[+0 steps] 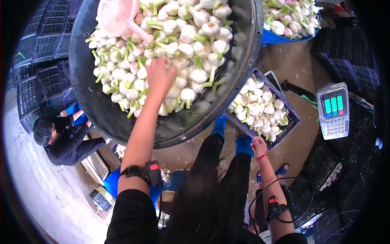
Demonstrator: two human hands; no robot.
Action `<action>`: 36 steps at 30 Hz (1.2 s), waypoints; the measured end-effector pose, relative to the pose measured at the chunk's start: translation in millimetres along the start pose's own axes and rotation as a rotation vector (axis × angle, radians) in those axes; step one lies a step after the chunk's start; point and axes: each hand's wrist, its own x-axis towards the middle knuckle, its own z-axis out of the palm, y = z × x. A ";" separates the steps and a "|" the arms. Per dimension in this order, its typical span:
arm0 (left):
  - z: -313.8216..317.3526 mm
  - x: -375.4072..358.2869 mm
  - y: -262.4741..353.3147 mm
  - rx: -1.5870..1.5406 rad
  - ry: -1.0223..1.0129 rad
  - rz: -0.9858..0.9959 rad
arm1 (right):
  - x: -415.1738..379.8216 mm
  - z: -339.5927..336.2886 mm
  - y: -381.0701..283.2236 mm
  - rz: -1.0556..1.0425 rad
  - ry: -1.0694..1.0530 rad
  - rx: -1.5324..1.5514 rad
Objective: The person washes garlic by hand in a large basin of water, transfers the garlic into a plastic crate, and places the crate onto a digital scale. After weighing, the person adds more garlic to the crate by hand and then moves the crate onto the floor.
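My left hand [161,76] reaches into a big round black tub [164,140] and touches the garlic bulbs [132,94] heaped in water there. Its fingers point down among the bulbs, and their tips are hidden. Above that hand, a pink plastic strainer [118,16] rests on the heap, handle toward my fingers. Lower right, my right hand [258,147] is closed at the near rim of a dark plastic crate [293,129], which is filled with trimmed garlic bulbs [260,106].
A blue tub [284,39] of garlic stands at upper right. A scale display [334,110] is right of the crate. Stacked black crates [48,85] line the left, and more stand right. A person [67,138] sits at left. Cables hang by my right arm.
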 end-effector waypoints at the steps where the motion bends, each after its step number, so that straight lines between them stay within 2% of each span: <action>1: 0.2 -12.5 -8.3 0.003 -0.283 -0.183 | 0.4 3.6 -2.9 -0.008 -0.013 0.026; 3: 1.1 -45.0 -10.3 -0.081 -0.266 -0.126 | 1.9 12.7 -12.0 -0.017 -0.030 0.006; 4: -2.9 -48.0 -12.8 -0.009 -0.368 -0.056 | 1.6 16.5 -16.0 -0.021 -0.039 -0.015; 8: -18.0 -32.0 -1.9 -0.091 -0.482 -0.090 | -4.8 43.5 -49.2 -0.089 -0.081 -0.030; 10: -17.2 -20.0 13.5 0.033 -0.216 0.146 | -9.4 61.1 -66.9 -0.103 -0.075 -0.001; 12: 6.7 7.2 19.5 -0.185 -0.020 0.121 | -15.5 76.6 -80.3 -0.097 -0.087 0.044; 14: 24.2 32.9 29.3 0.066 0.025 0.163 | -20.3 86.5 -87.2 -0.105 -0.100 0.056; 17: 25.3 52.4 34.7 0.183 -0.049 0.093 | -28.3 93.0 -92.5 -0.123 -0.114 0.065; 19: 1.5 44.9 31.3 0.062 -0.067 0.075 | -36.9 94.6 -97.4 -0.106 -0.085 0.101; 21: -25.9 19.7 22.9 -0.010 0.044 -0.031 | -42.5 90.3 -97.4 -0.115 -0.095 0.126; 22: -33.9 5.4 22.1 -0.007 0.043 -0.020 | -43.5 87.8 -97.4 -0.113 -0.085 0.119; 24: -43.2 -12.4 21.4 0.405 0.374 0.127 | -42.1 85.7 -97.7 -0.123 -0.062 0.095; 25: -34.9 -8.6 21.3 0.403 0.381 0.132 | -39.7 85.6 -97.1 -0.130 -0.060 0.100; 27: 1.6 4.6 25.7 -0.184 0.008 0.294 | -38.0 85.7 -98.5 -0.093 -0.057 0.050; 29: 41.5 37.4 49.1 -0.325 -0.063 0.014 | -39.0 91.3 -103.0 -0.110 -0.047 0.071; 31: 62.0 74.3 67.3 -0.269 -0.311 -0.255 | -39.0 97.5 -103.7 -0.123 -0.032 0.088; 32: 68.1 81.6 66.2 -0.280 -0.314 -0.252 | -38.7 99.8 -104.0 -0.131 -0.038 0.092; 34: 72.6 85.5 49.6 -0.483 -0.391 -0.050 | -37.0 98.0 -101.3 -0.141 -0.072 0.102; 35: 68.3 81.5 41.6 -0.477 -0.392 -0.045 | -38.8 99.9 -103.2 -0.142 -0.072 0.109; 36: 61.2 72.2 34.7 -0.754 -0.368 -0.109 | -43.0 103.0 -109.5 -0.159 -0.084 0.123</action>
